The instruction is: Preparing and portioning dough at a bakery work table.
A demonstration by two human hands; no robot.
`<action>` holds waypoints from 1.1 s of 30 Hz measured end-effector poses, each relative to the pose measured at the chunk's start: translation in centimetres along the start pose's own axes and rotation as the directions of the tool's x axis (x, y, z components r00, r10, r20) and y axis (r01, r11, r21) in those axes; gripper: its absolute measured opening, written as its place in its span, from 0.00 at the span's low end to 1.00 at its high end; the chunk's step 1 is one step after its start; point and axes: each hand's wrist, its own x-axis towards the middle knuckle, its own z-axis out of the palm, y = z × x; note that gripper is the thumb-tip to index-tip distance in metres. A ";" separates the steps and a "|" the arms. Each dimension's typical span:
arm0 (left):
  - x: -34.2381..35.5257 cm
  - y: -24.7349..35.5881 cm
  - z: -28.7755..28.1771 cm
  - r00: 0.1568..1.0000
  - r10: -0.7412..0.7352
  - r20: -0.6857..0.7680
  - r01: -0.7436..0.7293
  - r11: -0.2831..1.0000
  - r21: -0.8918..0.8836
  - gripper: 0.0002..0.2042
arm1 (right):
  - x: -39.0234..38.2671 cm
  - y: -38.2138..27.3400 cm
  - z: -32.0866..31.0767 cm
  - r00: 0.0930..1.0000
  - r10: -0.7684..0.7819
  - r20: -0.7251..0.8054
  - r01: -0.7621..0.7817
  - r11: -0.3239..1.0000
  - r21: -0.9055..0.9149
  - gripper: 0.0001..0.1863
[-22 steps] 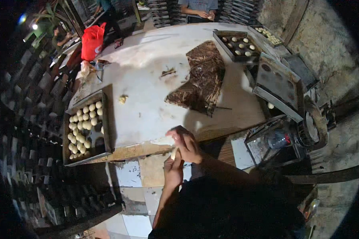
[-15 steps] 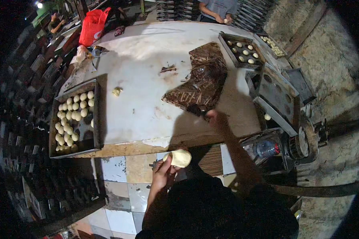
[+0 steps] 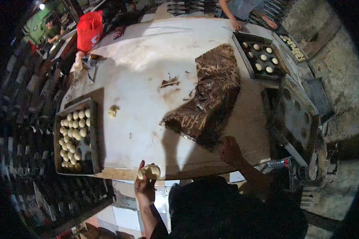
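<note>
At the frame's lower centre, my left hand (image 3: 145, 186) pinches a pale dough piece (image 3: 151, 171); to the right, by the dark brown mass (image 3: 217, 85), is my right hand (image 3: 230, 150), whether pinching anything I cannot tell.

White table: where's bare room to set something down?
The table is barest between the left tray and the brown mass, apart from a yellow scrap and brown bits. Another free patch lies at the back, between the red bag and the far-right dough tray. Crowded: the right side, with a tilted tray.
</note>
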 end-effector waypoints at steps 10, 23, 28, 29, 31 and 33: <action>0.7 -1.7 4.0 1.000 -0.020 0.021 0.021 0.999 -0.030 0.31 | 3.7 1.4 -4.3 0.978 -0.115 0.176 0.142 0.979 -0.150 0.24; -2.4 -1.2 1.7 0.984 0.164 -0.071 -0.166 0.986 -0.033 0.29 | 19.6 9.2 -1.0 0.970 -0.239 -0.040 0.239 0.971 0.000 0.11; -3.1 -1.9 -0.2 0.978 0.177 -0.111 -0.188 0.977 -0.098 0.26 | 19.2 2.4 -5.8 0.967 0.105 0.234 -0.200 0.879 0.434 0.07; -2.9 -2.3 -0.4 0.976 0.185 -0.114 -0.199 0.972 -0.124 0.26 | 18.8 0.8 -7.7 0.915 0.195 0.354 -0.364 0.779 0.511 0.08; -2.1 -2.4 0.5 0.981 0.178 -0.078 -0.188 0.971 -0.149 0.26 | 18.1 2.8 -8.7 0.757 -0.068 0.650 -0.642 0.111 0.759 0.10; -0.6 -2.2 2.3 0.989 0.148 -0.026 -0.150 0.978 -0.144 0.27 | 17.8 5.2 -6.9 0.711 -0.176 0.681 -0.699 -0.075 0.711 0.10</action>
